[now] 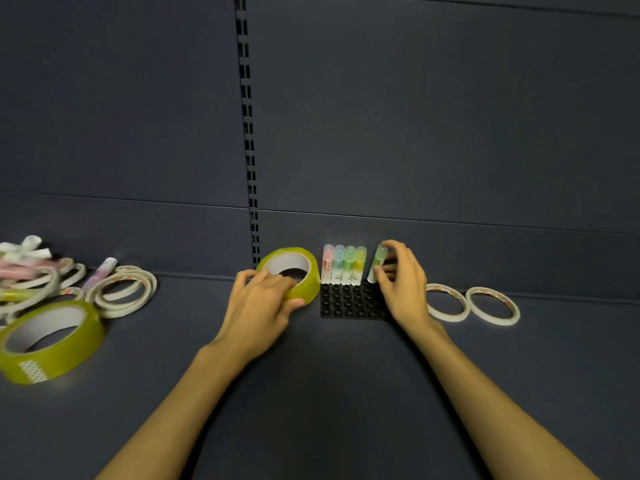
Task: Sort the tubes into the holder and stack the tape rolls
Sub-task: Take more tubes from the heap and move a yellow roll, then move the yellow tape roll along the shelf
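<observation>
The left hand grips a tilted yellow tape roll, touching the black holder at its 9 o'clock. The right hand pinches a green tube at the holder's back row, beside four standing tubes. Their labels are too blurred to read.

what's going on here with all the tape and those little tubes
A person is sorting at a dark shelf. The right hand pinches a green tube at the back row of the black holder, where four tubes already stand. The left hand grips a wide yellow-green tape roll, tilted up beside the holder. Two thin white tape rolls lie flat to the right. More rolls and tubes sit in a loose pile at far left.
</observation>
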